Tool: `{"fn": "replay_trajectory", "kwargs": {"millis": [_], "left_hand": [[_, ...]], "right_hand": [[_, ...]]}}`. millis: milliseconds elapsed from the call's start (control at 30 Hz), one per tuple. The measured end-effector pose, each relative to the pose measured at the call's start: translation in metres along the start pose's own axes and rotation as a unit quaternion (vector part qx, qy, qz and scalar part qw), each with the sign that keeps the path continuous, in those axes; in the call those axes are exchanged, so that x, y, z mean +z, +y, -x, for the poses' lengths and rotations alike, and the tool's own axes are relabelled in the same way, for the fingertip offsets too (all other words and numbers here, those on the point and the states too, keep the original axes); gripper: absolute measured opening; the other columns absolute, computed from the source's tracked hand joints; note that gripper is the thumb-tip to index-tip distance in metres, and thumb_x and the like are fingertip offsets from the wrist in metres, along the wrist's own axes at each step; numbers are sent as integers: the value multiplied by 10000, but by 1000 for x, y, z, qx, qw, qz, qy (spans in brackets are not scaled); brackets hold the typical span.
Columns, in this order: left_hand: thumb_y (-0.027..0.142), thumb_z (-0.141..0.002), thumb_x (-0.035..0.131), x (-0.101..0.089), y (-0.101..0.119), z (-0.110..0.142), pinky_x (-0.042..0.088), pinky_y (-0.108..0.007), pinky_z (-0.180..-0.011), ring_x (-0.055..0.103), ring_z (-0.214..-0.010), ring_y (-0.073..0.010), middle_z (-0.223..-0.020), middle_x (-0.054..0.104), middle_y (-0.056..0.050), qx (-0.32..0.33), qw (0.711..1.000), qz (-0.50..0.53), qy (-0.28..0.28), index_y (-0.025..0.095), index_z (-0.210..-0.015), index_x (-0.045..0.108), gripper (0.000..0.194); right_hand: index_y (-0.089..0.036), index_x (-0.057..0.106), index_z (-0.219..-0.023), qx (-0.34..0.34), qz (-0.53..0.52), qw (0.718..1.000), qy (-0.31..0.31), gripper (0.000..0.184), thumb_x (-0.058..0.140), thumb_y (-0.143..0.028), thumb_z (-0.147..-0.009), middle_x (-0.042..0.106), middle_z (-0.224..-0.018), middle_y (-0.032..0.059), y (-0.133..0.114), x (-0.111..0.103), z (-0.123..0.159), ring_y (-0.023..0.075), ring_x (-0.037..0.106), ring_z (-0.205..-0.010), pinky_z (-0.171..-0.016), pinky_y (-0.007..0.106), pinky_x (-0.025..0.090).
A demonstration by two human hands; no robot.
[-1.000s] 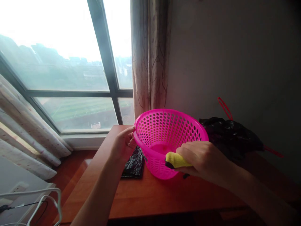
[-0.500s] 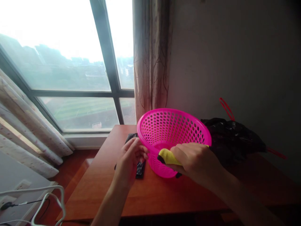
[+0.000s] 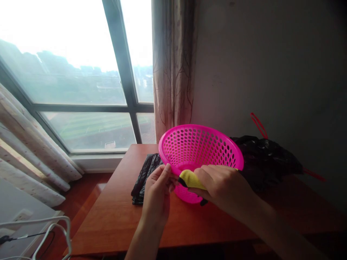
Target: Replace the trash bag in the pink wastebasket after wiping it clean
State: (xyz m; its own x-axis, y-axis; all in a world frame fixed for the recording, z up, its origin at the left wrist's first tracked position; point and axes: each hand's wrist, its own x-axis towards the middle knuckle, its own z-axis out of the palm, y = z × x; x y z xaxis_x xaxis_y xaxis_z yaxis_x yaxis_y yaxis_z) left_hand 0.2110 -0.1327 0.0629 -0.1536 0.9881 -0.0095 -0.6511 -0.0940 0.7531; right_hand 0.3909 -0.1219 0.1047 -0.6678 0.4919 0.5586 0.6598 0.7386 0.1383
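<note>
A bright pink plastic basket point(image 3: 200, 144), pierced with rows of holes, stands tilted toward me on the table. My left hand point(image 3: 159, 184) pinches its near-left rim between thumb and fingers. My right hand point(image 3: 221, 180) is closed round a yellow cloth point(image 3: 191, 179) with black edging, which lies over the near rim. A bit of yellow and some black also show beyond and below that hand. The palm side of my right hand is hidden. Left of the basket, a folded black plastic bag point(image 3: 143, 178) lies flat, partly behind my left hand.
The reddish wooden table point(image 3: 108, 213) has its front edge close to me. A crumpled black bag point(image 3: 267, 155) with red drawstrings sits at the right by the wall. White tubing point(image 3: 67, 231) stands at lower left, near a socket. A window and curtains point(image 3: 173, 65) are behind.
My left hand has moved slightly right and closed on the basket's rim, uncovering more of the folded black bag. My right hand has stayed on the cloth, shifting slightly left.
</note>
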Motion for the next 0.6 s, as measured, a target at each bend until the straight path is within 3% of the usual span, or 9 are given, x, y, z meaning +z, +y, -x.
{"fn": "replay_trajectory", "kwargs": {"millis": [233, 367, 467, 600], "left_hand": [[199, -706, 786, -11, 25, -42, 333, -108, -376, 424, -428, -20, -556, 536, 42, -52, 996, 52, -46, 117, -694, 593, 210], [156, -704, 759, -12, 33, -60, 301, -101, -349, 384, -401, -10, -528, 485, 68, -71, 994, 66, -45, 116, -702, 570, 193], [190, -727, 767, -11, 29, -64, 296, -101, -353, 375, -401, -5, -538, 485, 73, -44, 997, 50, -39, 116, -729, 573, 208], [273, -755, 768, -10, 19, -50, 350, -120, -402, 442, -439, -23, -584, 542, 53, 27, 999, 13, -16, 128, -734, 575, 242]], "right_hand": [[-172, 578, -808, -15, -52, 998, -44, 338, 537, -477, -947, 591, -675, 0, 30, -6, 11, 125, 542, -618, -584, 270, 295], [-169, 577, -776, -13, -68, 996, -50, 340, 554, -465, -941, 601, -683, 5, 36, -6, 14, 122, 550, -635, -606, 261, 318], [-166, 580, -771, -13, -45, 998, -33, 372, 534, -492, -944, 585, -652, 3, 34, -5, 12, 121, 535, -609, -587, 264, 301], [-167, 578, -756, -17, -29, 999, -23, 412, 491, -515, -958, 577, -633, 1, 29, -4, 9, 118, 520, -587, -571, 272, 276]]}}
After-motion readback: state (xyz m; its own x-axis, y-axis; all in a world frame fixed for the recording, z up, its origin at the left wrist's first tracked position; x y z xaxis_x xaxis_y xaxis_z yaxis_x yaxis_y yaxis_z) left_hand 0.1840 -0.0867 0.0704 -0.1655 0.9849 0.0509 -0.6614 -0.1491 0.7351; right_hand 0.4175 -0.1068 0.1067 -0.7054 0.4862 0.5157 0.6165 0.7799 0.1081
